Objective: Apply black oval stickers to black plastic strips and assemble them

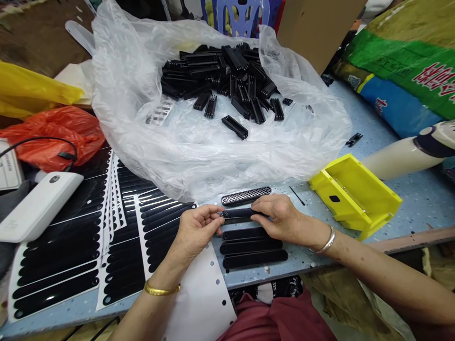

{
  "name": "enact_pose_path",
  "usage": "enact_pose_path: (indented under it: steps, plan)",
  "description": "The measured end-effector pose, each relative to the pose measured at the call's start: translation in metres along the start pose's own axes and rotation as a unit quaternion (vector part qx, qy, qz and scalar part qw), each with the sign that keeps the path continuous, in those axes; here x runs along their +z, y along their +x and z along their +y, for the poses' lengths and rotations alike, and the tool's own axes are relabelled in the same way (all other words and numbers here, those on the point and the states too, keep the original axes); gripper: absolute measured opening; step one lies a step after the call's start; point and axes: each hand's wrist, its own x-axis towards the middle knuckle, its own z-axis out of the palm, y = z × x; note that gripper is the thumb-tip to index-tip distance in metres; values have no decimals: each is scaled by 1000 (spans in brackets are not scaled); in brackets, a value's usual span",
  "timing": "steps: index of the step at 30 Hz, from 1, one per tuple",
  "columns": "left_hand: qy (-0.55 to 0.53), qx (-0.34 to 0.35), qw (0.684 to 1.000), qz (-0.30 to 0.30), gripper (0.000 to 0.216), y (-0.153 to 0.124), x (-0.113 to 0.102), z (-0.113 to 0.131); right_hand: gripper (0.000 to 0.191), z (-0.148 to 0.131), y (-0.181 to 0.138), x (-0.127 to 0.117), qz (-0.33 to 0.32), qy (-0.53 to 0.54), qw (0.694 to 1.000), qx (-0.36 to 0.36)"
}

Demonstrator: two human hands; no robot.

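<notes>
My left hand (197, 229) and my right hand (279, 218) pinch the two ends of a long black strip (237, 213) just above the table near its front edge. Fingers of both hands are closed on it. Right behind it lies a grey perforated strip (246, 195). Under my hands, three glossy black strips (253, 246) lie side by side on the blue table (408, 203). A gold bangle is on my left wrist, a silver one on my right.
A clear plastic bag (142, 109) holds a heap of black comb-like parts (227, 78). Sheets of black strip stickers (71, 241) lie left, beside a white power bank (37, 206). A yellow plastic bin (355, 194) lies tipped at right. Orange and yellow bags (53, 132) sit far left.
</notes>
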Motion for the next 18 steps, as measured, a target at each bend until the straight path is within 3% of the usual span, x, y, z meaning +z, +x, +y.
enact_pose_path:
  steps: [7,18]
  plan:
    - [-10,-2,1000,-12,22,1,-1,-2,8,1,-2,2,34,11,999,1]
    - [0,-7,1000,-11,23,0,-2,-4,6,1,-1,6,24,-10,1000,7]
